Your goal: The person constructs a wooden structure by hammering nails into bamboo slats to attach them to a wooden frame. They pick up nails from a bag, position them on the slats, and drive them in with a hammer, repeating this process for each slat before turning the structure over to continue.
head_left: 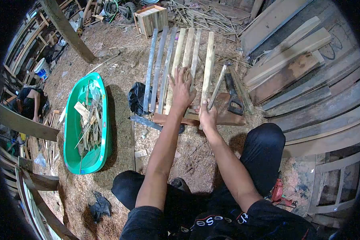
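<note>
While your L hand (182, 91) presses flat, fingers spread, on the bamboo slats (175, 60), R hand (207, 117) grips the end of the outer slat (208, 60): nudge it parallel, gaps even.

Ahead of the hands, slats (209, 56) cover the floor (196, 160) up to a wooden crate (151, 19); a handsaw (233, 94) and stacked planks (292, 68) close off the right of the right hand (207, 117). Left of the left hand (182, 90) lie a black bag (137, 98) and a blade (146, 122), a green tub (70, 132) beyond; the floor toward the knees is open.
</note>
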